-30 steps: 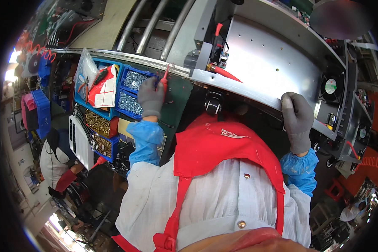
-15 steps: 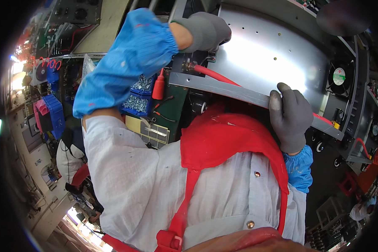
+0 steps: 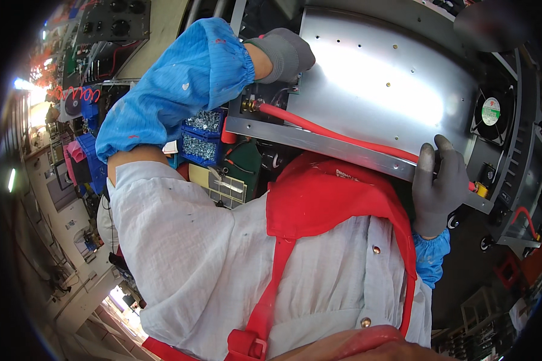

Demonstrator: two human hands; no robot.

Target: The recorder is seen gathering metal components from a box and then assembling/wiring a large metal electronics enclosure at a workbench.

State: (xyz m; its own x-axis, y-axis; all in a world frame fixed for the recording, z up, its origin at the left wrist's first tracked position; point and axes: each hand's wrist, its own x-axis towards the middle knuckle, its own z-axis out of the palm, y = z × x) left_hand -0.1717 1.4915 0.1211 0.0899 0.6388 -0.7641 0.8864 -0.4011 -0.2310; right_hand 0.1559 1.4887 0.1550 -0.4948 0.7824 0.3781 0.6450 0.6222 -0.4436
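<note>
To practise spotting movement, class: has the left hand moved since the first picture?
Yes. Judged against the blue bins, the left hand has moved up and right, now over the metal case.

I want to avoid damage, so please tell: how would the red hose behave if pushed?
The red hose probably flexes, since it bows in a smooth curve. Its left end likely resists sliding, because it appears joined to a brass-coloured fitting.

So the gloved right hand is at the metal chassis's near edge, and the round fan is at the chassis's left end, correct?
Not quite: the head view shows the round fan at the metal chassis's right end. The gloved right hand is indeed at its near edge.
</note>
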